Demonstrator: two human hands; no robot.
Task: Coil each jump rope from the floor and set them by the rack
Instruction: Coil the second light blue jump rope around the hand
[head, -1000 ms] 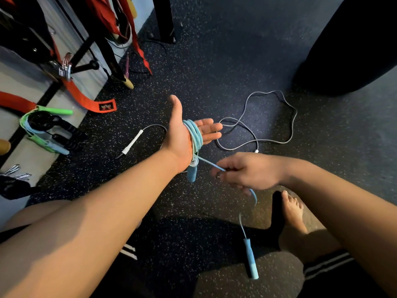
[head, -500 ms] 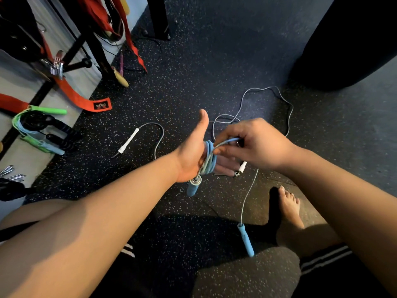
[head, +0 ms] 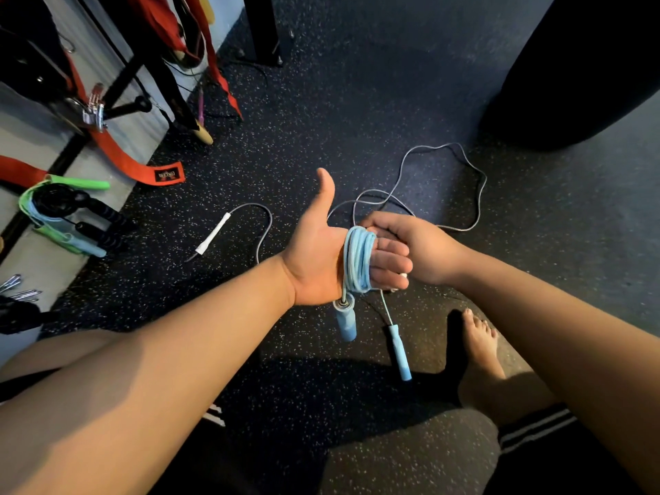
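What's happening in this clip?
A person has a blue jump rope wound in several loops round the straight fingers of the left hand, thumb up. The right hand curls over those fingertips, apparently guiding the rope's short free end. One blue handle hangs under the left palm, the other lower down. A grey jump rope with a white handle lies uncoiled on the floor.
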